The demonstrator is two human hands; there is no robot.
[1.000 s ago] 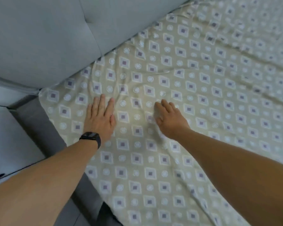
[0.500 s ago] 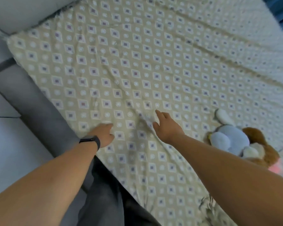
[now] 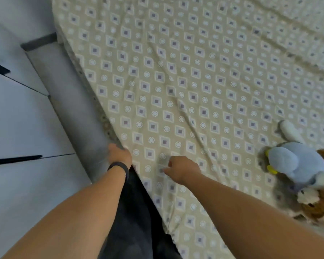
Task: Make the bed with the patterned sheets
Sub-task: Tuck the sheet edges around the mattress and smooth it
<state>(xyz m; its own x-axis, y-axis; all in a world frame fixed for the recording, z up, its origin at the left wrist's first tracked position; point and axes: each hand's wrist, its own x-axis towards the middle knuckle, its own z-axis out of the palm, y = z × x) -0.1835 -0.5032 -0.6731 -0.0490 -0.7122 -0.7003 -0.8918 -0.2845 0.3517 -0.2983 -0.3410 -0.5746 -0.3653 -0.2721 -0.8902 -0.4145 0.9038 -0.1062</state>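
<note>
The beige patterned sheet [image 3: 195, 75] with purple squares and white circles lies spread over the mattress, with a few creases near the middle. My left hand [image 3: 120, 155], a dark band on its wrist, is at the sheet's left edge beside the bed frame. Its fingers curl down over that edge and are hidden. My right hand [image 3: 181, 169] rests on top of the sheet a short way to the right, fingers loosely bent with the tips touching the fabric.
A grey padded bed frame rail [image 3: 73, 101] runs along the sheet's left edge, with pale floor tiles [image 3: 17, 118] beyond it. A blue and white plush toy [image 3: 295, 161] and a brown plush toy [image 3: 318, 204] lie on the sheet at the right. My dark trousers [image 3: 135, 221] are below.
The view has swung away from the headboard and down the bed's side. Both hands moved back toward me; my left hand went from flat on the sheet to its edge.
</note>
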